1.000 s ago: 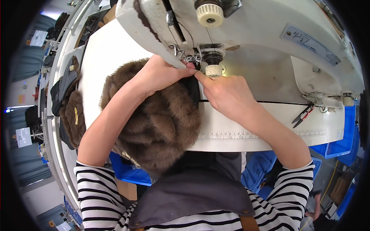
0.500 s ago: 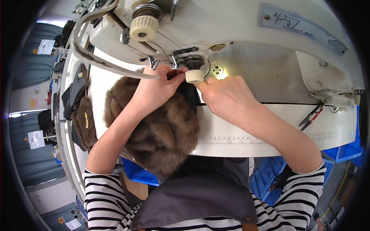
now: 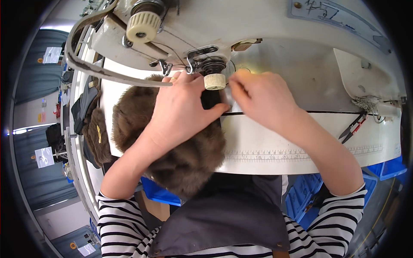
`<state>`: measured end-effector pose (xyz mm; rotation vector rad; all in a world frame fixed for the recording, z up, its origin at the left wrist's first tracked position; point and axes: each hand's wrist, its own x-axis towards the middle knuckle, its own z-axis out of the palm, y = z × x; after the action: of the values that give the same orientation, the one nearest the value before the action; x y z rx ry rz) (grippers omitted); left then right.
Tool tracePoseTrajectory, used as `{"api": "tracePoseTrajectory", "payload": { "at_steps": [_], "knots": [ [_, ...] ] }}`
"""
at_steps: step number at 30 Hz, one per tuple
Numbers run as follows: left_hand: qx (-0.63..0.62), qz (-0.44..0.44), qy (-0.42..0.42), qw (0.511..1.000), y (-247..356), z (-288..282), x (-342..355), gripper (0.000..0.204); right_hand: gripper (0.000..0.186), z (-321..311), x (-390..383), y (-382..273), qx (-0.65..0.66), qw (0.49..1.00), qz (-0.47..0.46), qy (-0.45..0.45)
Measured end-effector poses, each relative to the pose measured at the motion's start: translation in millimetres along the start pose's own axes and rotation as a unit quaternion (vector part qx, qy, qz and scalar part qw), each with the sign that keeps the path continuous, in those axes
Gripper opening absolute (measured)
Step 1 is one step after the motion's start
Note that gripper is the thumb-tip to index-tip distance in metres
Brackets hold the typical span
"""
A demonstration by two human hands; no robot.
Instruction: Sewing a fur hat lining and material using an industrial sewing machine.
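Left of the cream knob (image 3: 214, 81), your left hand (image 3: 183, 103) is spreading over the brown fur piece (image 3: 198, 152); right of it, your right hand (image 3: 264, 96) is curling, its hold unclear.

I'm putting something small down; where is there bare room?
The metal bed right of the right hand; the white tabletop between the brown fur and right forearm. Crowded: around the left hand, fur and lower cream knob.

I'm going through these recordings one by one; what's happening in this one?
A person is at a sewing machine. The left hand lies over brown fur, thumb spread wide. The right hand is curled, just right of a cream knob; whether it grips anything is unclear. Red-handled snips lie on the white tabletop.
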<state>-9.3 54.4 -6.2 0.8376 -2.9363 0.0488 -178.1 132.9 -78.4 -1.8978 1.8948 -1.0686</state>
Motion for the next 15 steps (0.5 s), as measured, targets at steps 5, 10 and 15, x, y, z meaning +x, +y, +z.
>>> {"api": "tracePoseTrajectory", "payload": {
  "at_steps": [5,10,15],
  "knots": [
    [-0.025,-0.035,-0.009,0.999,6,12,-7,0.035,0.023,-20,11,-3,0.201,0.966,0.135,-0.085],
    [-0.057,-0.068,0.053,0.995,1,25,5,0.017,0.028,-31,15,-5,0.268,0.928,0.214,-0.145],
    [-0.370,-0.199,-0.049,0.906,-18,2,20,0.023,0.036,-34,23,-1,0.423,0.832,0.296,-0.204]
  ]
}}
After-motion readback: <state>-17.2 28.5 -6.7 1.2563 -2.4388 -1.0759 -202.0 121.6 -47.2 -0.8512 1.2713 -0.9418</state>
